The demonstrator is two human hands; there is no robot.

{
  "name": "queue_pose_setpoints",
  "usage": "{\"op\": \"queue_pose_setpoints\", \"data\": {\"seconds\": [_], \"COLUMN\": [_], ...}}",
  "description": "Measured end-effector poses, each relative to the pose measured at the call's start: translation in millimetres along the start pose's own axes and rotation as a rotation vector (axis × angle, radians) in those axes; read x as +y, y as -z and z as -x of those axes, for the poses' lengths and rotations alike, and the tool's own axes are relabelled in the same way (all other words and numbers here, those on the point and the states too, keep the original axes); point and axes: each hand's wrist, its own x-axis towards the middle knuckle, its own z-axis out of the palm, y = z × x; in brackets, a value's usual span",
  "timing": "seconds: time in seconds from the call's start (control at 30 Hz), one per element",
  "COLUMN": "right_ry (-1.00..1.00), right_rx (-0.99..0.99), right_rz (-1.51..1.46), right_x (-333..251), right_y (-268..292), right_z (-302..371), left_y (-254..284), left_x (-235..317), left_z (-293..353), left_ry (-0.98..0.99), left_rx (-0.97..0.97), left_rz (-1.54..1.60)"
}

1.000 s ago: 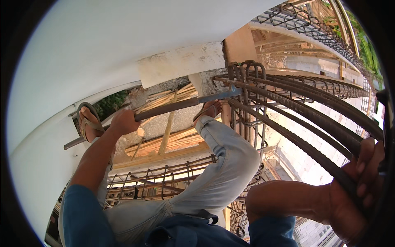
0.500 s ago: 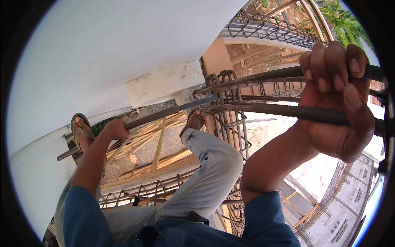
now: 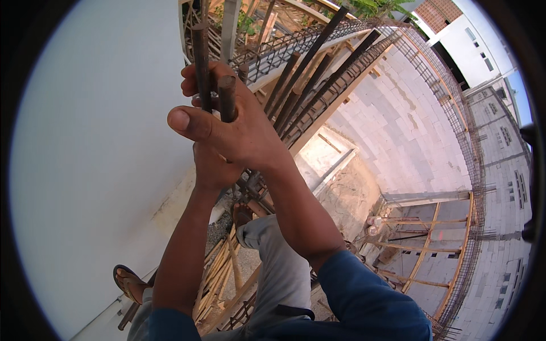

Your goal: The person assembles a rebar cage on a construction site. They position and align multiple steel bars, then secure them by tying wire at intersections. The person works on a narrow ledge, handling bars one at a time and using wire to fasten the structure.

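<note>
My right hand (image 3: pixel 247 128) is closed around upright steel reinforcing bars. One thick rebar (image 3: pixel 227 99) stands between thumb and palm, and a taller rebar (image 3: pixel 200 57) rises beside the curled fingers; the thumb sticks out to the left. Just below and behind it is my left hand (image 3: pixel 213 167), close to the same bars. Its fingers are mostly hidden by the right hand, so its grip does not show. Further rebars (image 3: pixel 307 68) lean up to the right of my hands. The bars' lower ends run down toward a tied steel cage (image 3: pixel 250 184), partly covered by my arms.
A smooth white wall (image 3: pixel 96 142) fills the left side. My sandalled foot (image 3: pixel 132 283) rests by it, near a metal bar end (image 3: pixel 126 318). Wood strips (image 3: pixel 219 273) lie below. At right, a drop opens beside a block wall (image 3: pixel 398 119) and timber framing (image 3: pixel 435 244).
My left hand has left the long-handled metal tool and come up to the bars beside my right hand. The view has turned; the held bars now appear upright and further left.
</note>
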Motion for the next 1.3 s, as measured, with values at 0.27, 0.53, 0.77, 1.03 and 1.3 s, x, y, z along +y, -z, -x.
{"op": "queue_pose_setpoints", "data": {"seconds": [0.27,0.53,0.77,1.03,1.3], "right_ry": [0.194,0.031,0.021,-0.110,-0.080], "right_rx": [0.718,0.195,-0.110,0.427,0.115], "right_rz": [0.012,-0.389,-0.290,-0.164,-0.261], "right_x": [5.9,32.4,3.3,-0.4,17.1], "right_y": [164.0,193.5,198.8,180.6,237.5], "right_z": [-47.0,-59.2,-62.9,-71.2,-88.3], "left_y": [-8.5,-3.6,-6.3,12.1,126.7], "left_x": [3.4,-0.4,0.1,7.8,-65.3], "left_z": [9.4,9.6,7.1,12.6,134.8], "left_ry": [0.059,0.007,0.043,0.141,0.995], "left_rx": [0.144,0.097,0.100,-0.114,-0.339], "left_rz": [0.058,0.027,0.039,-0.097,-0.354]}}
